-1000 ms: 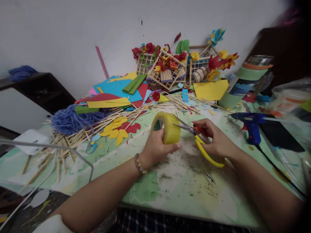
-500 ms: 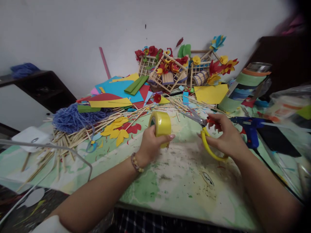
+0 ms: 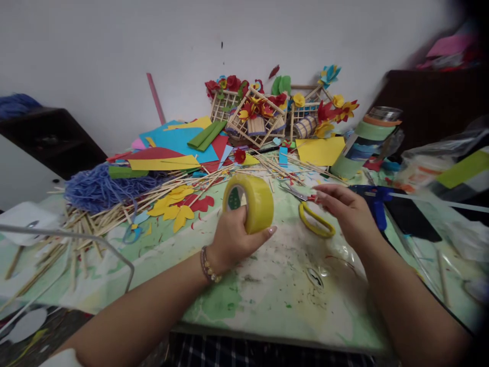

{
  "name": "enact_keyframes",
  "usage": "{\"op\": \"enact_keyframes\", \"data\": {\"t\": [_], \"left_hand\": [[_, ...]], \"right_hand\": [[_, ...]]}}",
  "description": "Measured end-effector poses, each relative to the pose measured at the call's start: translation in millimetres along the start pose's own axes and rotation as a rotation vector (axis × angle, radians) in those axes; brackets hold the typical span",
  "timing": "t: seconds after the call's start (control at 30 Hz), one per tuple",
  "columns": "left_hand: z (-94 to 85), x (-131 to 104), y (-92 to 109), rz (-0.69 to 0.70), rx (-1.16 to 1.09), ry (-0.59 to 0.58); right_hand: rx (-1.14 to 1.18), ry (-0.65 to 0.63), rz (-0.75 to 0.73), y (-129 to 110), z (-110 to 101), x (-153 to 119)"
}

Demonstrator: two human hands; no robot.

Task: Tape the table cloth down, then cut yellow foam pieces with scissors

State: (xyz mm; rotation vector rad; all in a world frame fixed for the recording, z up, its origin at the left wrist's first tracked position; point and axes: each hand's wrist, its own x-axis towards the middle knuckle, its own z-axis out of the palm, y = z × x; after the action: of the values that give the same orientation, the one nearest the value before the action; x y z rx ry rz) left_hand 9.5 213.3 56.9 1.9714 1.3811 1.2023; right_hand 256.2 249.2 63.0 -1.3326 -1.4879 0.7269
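Note:
My left hand (image 3: 233, 237) is closed around a roll of yellow packing tape (image 3: 261, 204), thumb along its lower side and the round core facing left. It holds the roll above the table. To the right, scissors (image 3: 317, 224) with a yellow handle loop and a red part lie on the cloth, blades pointing away to the left. My right hand (image 3: 344, 206) is just beside them, fingers stretched out and holding nothing I can see. Its fingertips are close to the red part; whether they touch it is unclear.
Behind are bamboo-stick frames (image 3: 256, 120) with paper flowers, coloured paper (image 3: 179, 140) and loose sticks. Blue yarn (image 3: 103, 186) lies left. At right stand a green bottle (image 3: 353, 148), a blue glue gun (image 3: 379, 209) and a black phone (image 3: 414, 219). A grey bar (image 3: 87, 237) crosses the left foreground.
My right thumb has come out of the yellow loop, and the scissors now rest on the table. My left hand has raised and turned the tape roll. The view has shifted slightly right.

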Motion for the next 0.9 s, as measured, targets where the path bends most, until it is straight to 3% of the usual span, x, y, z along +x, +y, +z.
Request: {"op": "enact_keyframes", "data": {"t": [0.13,0.23,0.47,0.7,0.9], "left_hand": [[9.5,2,-5,0.074,0.284,0.108],[16.7,2,-8,0.138,0.389,0.122],[21.8,4,-15,0.225,0.499,0.166],[24.1,6,-19,0.392,0.674,0.283],[23.5,6,-18,0.412,0.751,0.262]], "right_hand": [[0.513,-0.490,0.176,-25,15,-22],[0.610,-0.684,0.218,-29,21,-31],[0.698,-0.783,0.259,-30,20,-35],[0.736,-0.846,0.246,-29,24,-38],[0.774,-0.918,0.247,-31,21,-38]]}}
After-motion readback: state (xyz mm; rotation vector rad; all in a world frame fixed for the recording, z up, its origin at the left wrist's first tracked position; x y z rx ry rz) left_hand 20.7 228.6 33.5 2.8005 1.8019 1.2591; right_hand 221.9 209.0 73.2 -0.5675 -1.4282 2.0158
